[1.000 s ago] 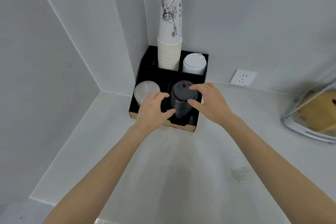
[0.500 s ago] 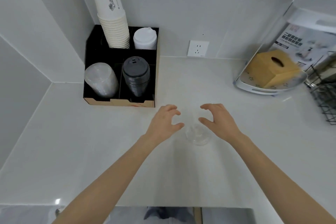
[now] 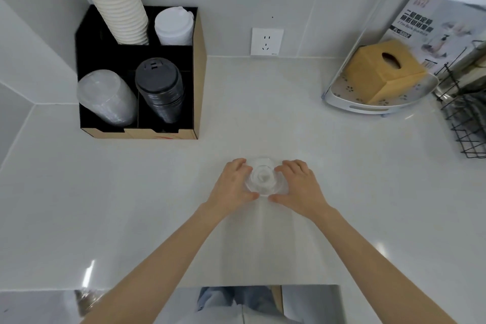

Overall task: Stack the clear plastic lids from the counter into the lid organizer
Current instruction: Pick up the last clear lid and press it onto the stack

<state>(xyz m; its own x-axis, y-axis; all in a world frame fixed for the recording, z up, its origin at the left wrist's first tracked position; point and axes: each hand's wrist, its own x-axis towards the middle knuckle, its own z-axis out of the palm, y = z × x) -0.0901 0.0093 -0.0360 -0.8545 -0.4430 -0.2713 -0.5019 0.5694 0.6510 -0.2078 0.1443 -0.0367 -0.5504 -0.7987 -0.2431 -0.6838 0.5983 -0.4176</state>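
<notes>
Both hands cup the clear lids (image 3: 263, 177) on the worktop (image 3: 289, 118) — left hand (image 3: 234, 183) and right hand (image 3: 296, 184) curled against opposite rims, gripping. The lid organizer (image 3: 196, 73) sits far-left — nearer my left.

A white wall plug (image 3: 267, 41) sits on the wall in front of me. To my right I see a brown tissue box (image 3: 380, 68) on a flowery tray (image 3: 368, 106). A black wire rack (image 3: 466, 118) stands beside it. A printed box (image 3: 418, 31) leans behind.
</notes>
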